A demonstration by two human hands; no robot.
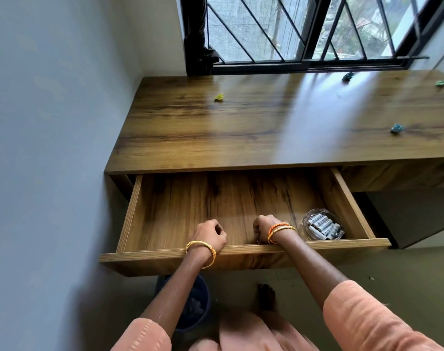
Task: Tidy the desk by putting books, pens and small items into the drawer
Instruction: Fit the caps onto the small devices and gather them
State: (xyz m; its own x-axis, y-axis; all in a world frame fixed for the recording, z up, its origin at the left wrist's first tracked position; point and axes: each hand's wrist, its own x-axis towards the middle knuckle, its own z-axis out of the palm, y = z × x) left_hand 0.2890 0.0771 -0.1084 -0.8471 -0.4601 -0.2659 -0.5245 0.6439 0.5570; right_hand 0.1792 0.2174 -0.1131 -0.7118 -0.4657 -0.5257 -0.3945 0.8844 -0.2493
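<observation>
The wooden drawer [170, 206] stands pulled out from under the desk [241, 127]. My left hand [210, 235] and my right hand [265, 230] both reach over its front panel [241, 259], fingers curled round the panel's top edge from inside. A clear glass bowl [323, 225] holding several white batteries sits in the drawer's near right corner, beside my right wrist. On the desktop lie small crumpled items: a yellow one [219, 97], a dark teal one [348, 76], a green one [442, 83] and a light blue one [397, 128].
A grey wall [51, 148] runs along the left side of the desk. A barred window [304, 31] stands behind it. A dark blue bin [195, 307] sits on the floor under the drawer. A second drawer front [398, 178] is closed at the right.
</observation>
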